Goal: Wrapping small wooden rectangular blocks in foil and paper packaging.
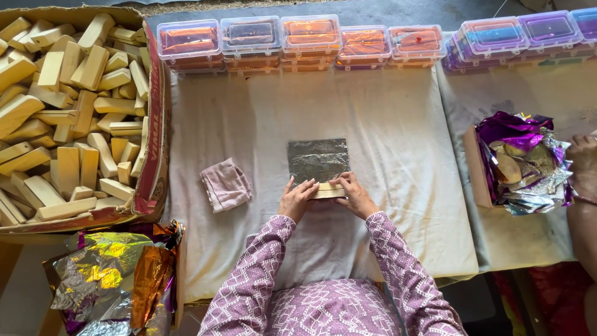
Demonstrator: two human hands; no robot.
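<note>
Small pale rectangular wooden block (328, 191), held from both ends; left hand (297, 199) closed on its left end, fingers curled over the top; right hand (356, 195) closed on its right end, fingertips pressing down; block lying flat on the near edge of a square sheet of crinkled silver foil (318, 160); foil spread flat on an off-white cloth-covered table (385, 137), extending away from the hands; both forearms in purple sleeves with a white diamond pattern (249, 280)

Folded dusty-pink cloth (226, 184), on the table left of the hands, apart from the foil

Large open brown cardboard box (155, 155), at the left edge of the table, heaped with pale wooden blocks (68, 112) of like kind

Loose pile of crumpled foil sheets, gold, orange, silver and purple (118, 274), near left, below the box

Row of clear lidded plastic boxes with orange contents (298, 40), along the far edge of the table, stacked; further clear boxes with purple lids (522, 34) at far right

Shallow cardboard tray of purple and silver foil with wrapped pieces (519, 163), on the adjoining cloth to the right; another person's hand (583, 163) touching its right side
</note>
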